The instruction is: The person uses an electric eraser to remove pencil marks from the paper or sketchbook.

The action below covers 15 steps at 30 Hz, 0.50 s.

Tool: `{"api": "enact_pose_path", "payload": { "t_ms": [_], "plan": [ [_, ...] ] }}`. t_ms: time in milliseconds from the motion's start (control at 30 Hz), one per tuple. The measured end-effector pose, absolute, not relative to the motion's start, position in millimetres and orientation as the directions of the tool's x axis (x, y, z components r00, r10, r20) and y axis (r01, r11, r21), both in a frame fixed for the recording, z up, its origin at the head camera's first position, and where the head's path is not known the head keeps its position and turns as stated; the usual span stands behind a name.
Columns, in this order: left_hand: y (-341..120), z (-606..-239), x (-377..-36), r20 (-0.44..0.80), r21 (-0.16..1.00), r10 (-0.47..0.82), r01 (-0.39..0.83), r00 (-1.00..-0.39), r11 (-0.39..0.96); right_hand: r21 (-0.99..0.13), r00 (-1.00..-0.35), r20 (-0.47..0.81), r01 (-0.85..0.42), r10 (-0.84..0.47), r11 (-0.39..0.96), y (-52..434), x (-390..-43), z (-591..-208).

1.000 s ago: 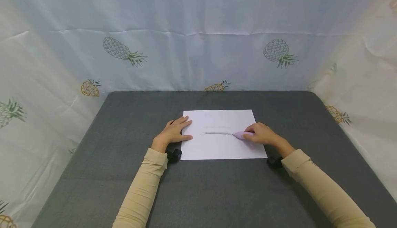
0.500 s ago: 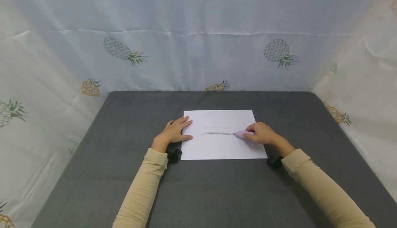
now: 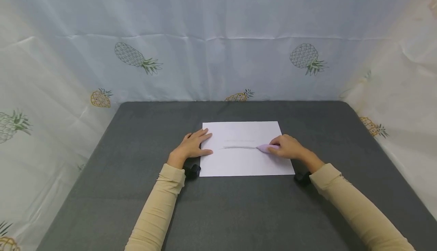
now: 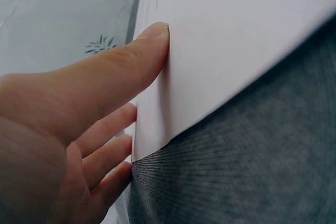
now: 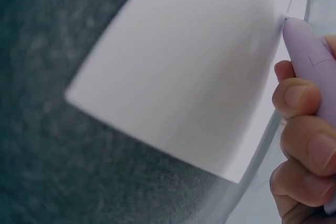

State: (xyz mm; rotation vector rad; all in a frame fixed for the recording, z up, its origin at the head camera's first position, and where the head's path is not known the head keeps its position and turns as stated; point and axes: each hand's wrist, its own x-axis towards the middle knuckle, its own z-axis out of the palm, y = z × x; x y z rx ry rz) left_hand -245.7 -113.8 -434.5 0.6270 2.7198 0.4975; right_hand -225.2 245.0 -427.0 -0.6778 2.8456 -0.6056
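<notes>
A white sheet of paper (image 3: 244,160) lies flat on the dark grey table (image 3: 136,190). My left hand (image 3: 192,145) rests on the sheet's left edge with straight fingers, the thumb (image 4: 126,66) pressing the paper (image 4: 236,51). My right hand (image 3: 286,147) grips a pale lilac pen (image 3: 264,148) near the sheet's right edge. The pen (image 5: 310,61) has its tip on the paper (image 5: 199,66), at the right end of a grey horizontal line (image 3: 239,147) drawn across the middle of the sheet.
Light cloth with pineapple prints (image 3: 133,55) hangs behind and on both sides of the table. A black wrist mount (image 3: 192,170) sits under each forearm by the sheet's near corners.
</notes>
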Motion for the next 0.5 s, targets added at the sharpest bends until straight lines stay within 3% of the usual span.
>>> {"api": "enact_pose_path", "payload": {
  "t_ms": [500],
  "plan": [
    [-115.0, -433.0, -246.0, -0.221, 0.392, 0.468, 0.361, -0.856, 0.846, -0.407, -0.882, -0.061, -0.406, -0.468, 0.818, 243.2, -226.7, -425.5]
  ]
}}
